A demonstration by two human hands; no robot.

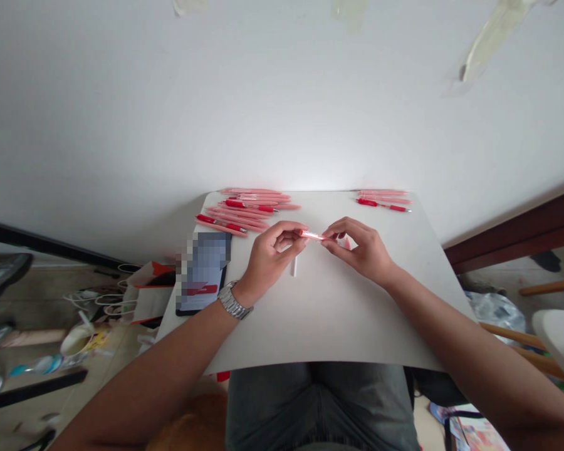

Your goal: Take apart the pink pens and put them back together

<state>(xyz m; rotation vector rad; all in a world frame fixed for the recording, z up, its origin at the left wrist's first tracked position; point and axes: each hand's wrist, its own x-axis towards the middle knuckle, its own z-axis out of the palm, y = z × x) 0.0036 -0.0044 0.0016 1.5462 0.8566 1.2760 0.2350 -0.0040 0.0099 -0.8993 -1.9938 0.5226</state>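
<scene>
In front of me, over the middle of the table, a red pen (313,235) with a shiny, pale middle lies roughly level between my fingers. My left hand (277,250) pinches its left end between thumb and fingertips. At its right end, the fingertips of my right hand (357,246) are closed on it. A pinkish piece (347,242) shows beside the right fingers; whether it belongs to the pen I cannot tell. Below my left fingers a thin white stick (294,265) lies on the tabletop, its upper part hidden.
Several red and pink pens (244,213) lie heaped at the table's back left, with a smaller group (385,199) at the back right. A phone (204,272) rests by the left edge of the white table (329,332). A wall (282,113) rises behind.
</scene>
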